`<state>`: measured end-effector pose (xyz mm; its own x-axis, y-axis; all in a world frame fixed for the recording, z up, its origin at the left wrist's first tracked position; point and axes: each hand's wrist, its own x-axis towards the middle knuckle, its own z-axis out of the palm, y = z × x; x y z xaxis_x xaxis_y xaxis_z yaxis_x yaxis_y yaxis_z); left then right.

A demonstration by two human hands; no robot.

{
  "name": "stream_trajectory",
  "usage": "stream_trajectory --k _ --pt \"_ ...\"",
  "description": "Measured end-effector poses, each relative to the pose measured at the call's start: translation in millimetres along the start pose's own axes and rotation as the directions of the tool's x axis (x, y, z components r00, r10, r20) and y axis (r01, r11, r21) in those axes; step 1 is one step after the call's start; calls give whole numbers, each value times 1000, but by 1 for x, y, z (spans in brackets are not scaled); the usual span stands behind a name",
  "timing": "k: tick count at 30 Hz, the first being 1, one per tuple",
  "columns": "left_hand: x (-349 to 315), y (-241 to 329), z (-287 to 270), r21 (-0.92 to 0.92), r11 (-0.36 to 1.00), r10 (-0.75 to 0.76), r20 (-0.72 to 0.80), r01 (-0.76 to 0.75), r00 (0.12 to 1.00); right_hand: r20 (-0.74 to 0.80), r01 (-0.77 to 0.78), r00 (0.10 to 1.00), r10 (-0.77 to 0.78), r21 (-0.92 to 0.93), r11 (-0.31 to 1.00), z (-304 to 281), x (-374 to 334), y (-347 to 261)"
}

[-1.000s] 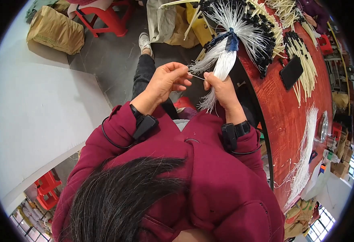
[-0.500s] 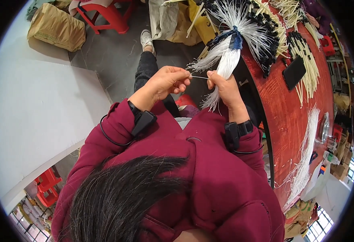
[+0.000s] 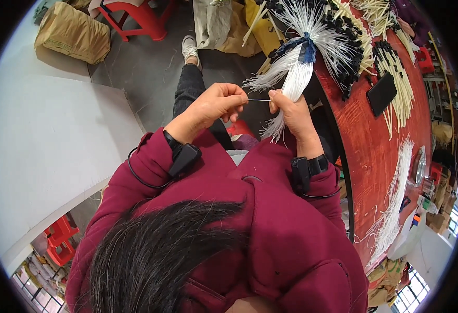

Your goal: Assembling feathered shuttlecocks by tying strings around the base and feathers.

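Note:
My left hand [image 3: 219, 103] pinches the end of a thin white strand [image 3: 259, 100], which runs straight across to my right hand. My right hand [image 3: 290, 109] is closed around the hanging part of a thick bundle of white strands [image 3: 298, 78], its thumb on the thin strand. A dark blue cloth tie [image 3: 307, 51] binds the bundle above my right hand. Past the tie the strands fan out over the table corner, and loose ends dangle below my fingers.
On the red table [image 3: 367, 172] to my right lie a black phone [image 3: 381, 94], cream sticks with black ends [image 3: 396, 78] and a long bunch of white strands [image 3: 396, 198]. A white surface [image 3: 46, 141] is at my left. Beyond stand a red stool [image 3: 144, 23] and a brown paper sack [image 3: 73, 34].
My left hand has shifted slightly up, and the strand between my hands now looks straighter. My right hand stays about where it was on the bundle.

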<state>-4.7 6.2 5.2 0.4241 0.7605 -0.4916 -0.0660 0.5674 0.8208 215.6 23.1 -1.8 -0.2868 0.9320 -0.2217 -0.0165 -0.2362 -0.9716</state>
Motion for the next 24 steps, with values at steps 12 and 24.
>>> stream_trajectory --k 12,24 --pt "6 -17 -12 -295 934 -138 215 199 967 -14 43 999 -45 -134 990 -4 1 2" --pt "-8 -5 -2 -285 950 -119 34 124 992 -25 37 999 -38 -47 998 -4 2 4"
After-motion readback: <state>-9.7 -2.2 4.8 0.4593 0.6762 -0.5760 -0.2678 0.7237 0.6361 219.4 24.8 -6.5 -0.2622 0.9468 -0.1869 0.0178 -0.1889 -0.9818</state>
